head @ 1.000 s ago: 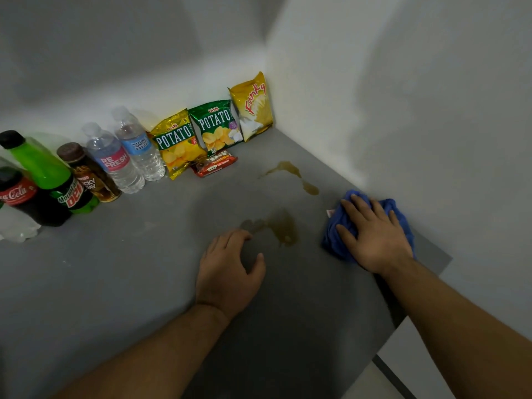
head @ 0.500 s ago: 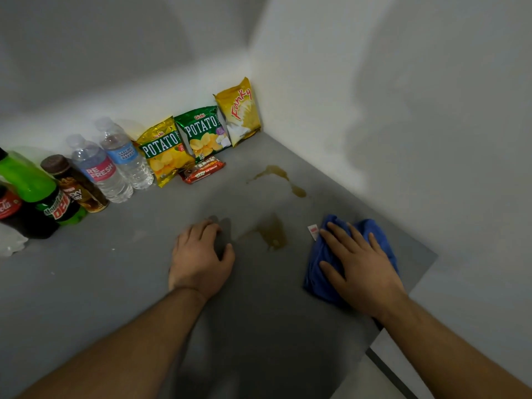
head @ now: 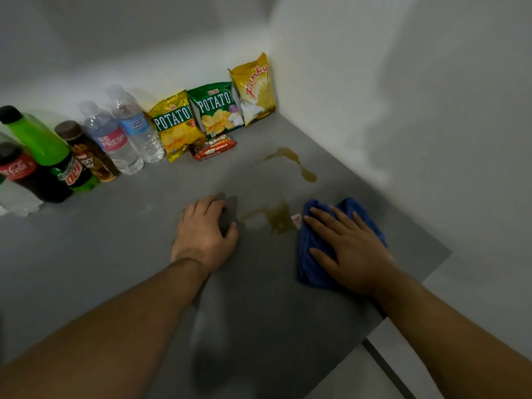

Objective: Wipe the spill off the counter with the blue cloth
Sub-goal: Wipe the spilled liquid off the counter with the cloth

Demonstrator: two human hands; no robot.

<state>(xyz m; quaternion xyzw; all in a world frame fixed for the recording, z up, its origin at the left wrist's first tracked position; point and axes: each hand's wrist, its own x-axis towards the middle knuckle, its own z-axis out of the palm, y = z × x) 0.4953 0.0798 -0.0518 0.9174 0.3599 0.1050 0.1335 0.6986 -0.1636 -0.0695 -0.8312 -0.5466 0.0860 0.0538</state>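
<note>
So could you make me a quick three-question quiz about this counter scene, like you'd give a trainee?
1. True or false: the right hand lies flat on the blue cloth.
2. Multiple choice: the nearer brown spill lies (a) under the cloth, (b) between the left hand and the cloth, (c) beside the Coca-Cola bottle.
3. How many clear water bottles stand left of the yellow Potato chip bag?

Key: 1 true; 2 b; 3 two.
</note>
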